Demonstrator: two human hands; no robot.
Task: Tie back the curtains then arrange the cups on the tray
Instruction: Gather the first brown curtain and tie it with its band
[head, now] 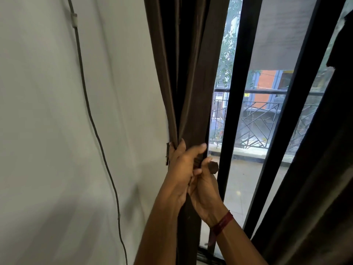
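A dark brown curtain (pixel 183 73) hangs gathered into a narrow bundle beside the window. My left hand (pixel 183 163) wraps around the bundle at waist height, fingers curled behind the folds. A brown tie-back strap runs round the bundle; one end (pixel 167 153) sticks out to the left of my fingers. My right hand (pixel 204 184), with a red thread on the wrist, pinches the other strap end (pixel 213 167) just right of the bundle. Both hands touch each other. No cups or tray are in view.
A white wall (pixel 57 131) with a thin grey cable (pixel 89 111) lies to the left. Black window frames (pixel 236 92) and glass stand to the right, with a balcony railing (pixel 254 119) outside. A second dark curtain (pixel 324 188) hangs at the far right.
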